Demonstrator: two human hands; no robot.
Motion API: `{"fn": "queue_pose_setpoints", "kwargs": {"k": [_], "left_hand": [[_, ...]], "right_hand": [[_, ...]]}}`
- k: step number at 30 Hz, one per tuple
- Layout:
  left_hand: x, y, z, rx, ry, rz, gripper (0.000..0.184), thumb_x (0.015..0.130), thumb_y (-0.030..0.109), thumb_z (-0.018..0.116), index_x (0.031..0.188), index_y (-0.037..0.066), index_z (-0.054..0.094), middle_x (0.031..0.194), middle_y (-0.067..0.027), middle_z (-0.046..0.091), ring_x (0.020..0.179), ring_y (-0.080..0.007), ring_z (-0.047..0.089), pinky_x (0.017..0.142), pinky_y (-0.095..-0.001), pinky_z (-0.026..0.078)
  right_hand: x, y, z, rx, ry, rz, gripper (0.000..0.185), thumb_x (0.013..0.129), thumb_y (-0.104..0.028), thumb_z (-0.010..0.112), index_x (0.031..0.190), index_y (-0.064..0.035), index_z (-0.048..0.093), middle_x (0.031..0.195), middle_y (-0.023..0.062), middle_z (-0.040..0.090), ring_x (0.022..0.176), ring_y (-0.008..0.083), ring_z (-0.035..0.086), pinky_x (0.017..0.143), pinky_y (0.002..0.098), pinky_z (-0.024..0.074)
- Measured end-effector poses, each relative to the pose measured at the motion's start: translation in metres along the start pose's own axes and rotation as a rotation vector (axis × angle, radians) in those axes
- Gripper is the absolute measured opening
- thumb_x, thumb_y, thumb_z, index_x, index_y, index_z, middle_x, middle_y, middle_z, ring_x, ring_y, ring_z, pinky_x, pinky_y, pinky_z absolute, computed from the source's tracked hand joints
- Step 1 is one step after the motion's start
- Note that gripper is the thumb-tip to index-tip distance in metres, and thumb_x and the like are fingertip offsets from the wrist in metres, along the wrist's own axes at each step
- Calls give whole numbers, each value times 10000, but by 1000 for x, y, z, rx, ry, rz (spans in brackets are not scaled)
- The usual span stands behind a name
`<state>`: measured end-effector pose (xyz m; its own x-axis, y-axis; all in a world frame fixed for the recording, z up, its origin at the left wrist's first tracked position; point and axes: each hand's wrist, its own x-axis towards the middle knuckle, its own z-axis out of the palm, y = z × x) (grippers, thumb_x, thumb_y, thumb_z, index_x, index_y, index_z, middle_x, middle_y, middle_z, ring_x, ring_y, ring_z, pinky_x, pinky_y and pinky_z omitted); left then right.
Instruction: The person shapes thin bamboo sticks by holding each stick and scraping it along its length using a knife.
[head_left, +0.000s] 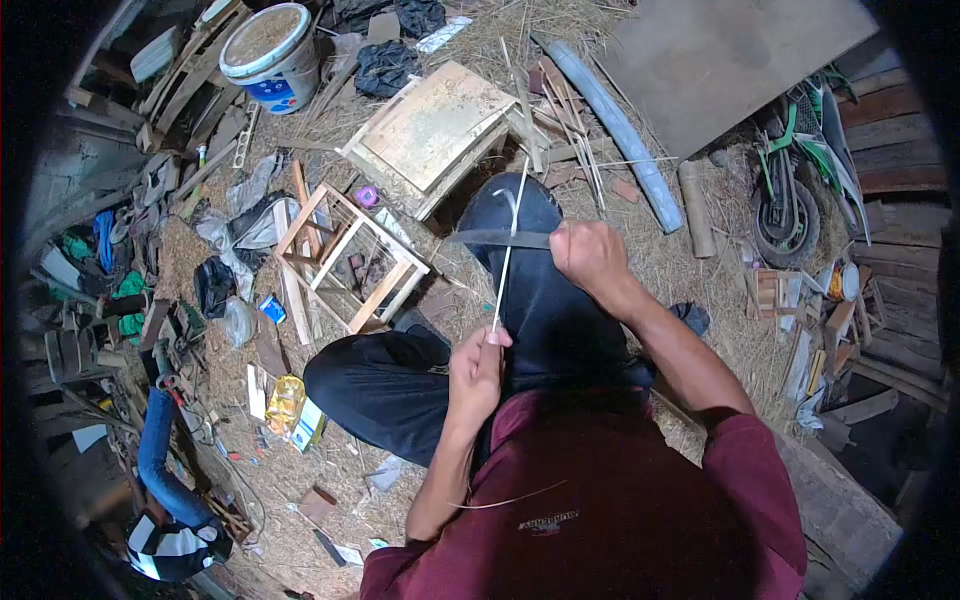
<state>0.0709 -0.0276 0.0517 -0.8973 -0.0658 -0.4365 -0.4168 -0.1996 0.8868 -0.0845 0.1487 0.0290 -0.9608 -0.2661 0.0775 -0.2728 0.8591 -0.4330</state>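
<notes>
My left hand [475, 378] is closed on the lower end of a thin, pale strip of wood or bamboo [503, 283], pinching it near my lap. The strip slants up over my raised knee. In my right hand [592, 258] is a knife, gripped by a handle that my fingers hide. Its dark blade [488, 238] points left and crosses the strip above the knee; a small curled shaving [507, 194] shows just beyond it. Across my shirt lies another thin, curved sliver [515, 497].
Ahead stands a low wooden table [440, 125], with an open wooden frame [352, 262] to its left. A grey-blue pipe [620, 135] and thin sticks lie beyond my knee. A bucket [268, 62] is at the back left, a green-white motorbike [797, 185] on the right. Shavings litter the floor.
</notes>
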Motion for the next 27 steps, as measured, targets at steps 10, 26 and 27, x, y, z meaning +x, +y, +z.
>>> {"fn": "queue_pose_setpoints", "kwargs": {"k": [10, 26, 27], "left_hand": [[-69, 11, -30, 23, 14, -108, 267, 1034, 241, 441, 880, 61, 563, 609, 82, 400, 518, -17, 327, 471, -212, 238], [70, 41, 20, -436, 17, -140, 203, 1007, 186, 439, 917, 45, 555, 561, 80, 314, 444, -50, 275, 415, -249, 196], [72, 37, 21, -391, 22, -115, 207, 1009, 192, 439, 919, 44, 553, 562, 81, 312, 442, -49, 269, 416, -249, 193]], "right_hand": [[13, -10, 1, -25, 23, 124, 422, 884, -294, 425, 698, -10, 676, 714, 278, 632, 656, 458, 641, 666, 552, 521], [20, -31, -18, 97, -175, -154, 379, 863, -295, 474, 722, -22, 696, 696, 272, 627, 634, 456, 636, 642, 541, 519], [22, -27, -13, 88, -187, -145, 381, 864, -297, 473, 726, -22, 698, 701, 275, 628, 638, 458, 637, 646, 542, 520]]}}
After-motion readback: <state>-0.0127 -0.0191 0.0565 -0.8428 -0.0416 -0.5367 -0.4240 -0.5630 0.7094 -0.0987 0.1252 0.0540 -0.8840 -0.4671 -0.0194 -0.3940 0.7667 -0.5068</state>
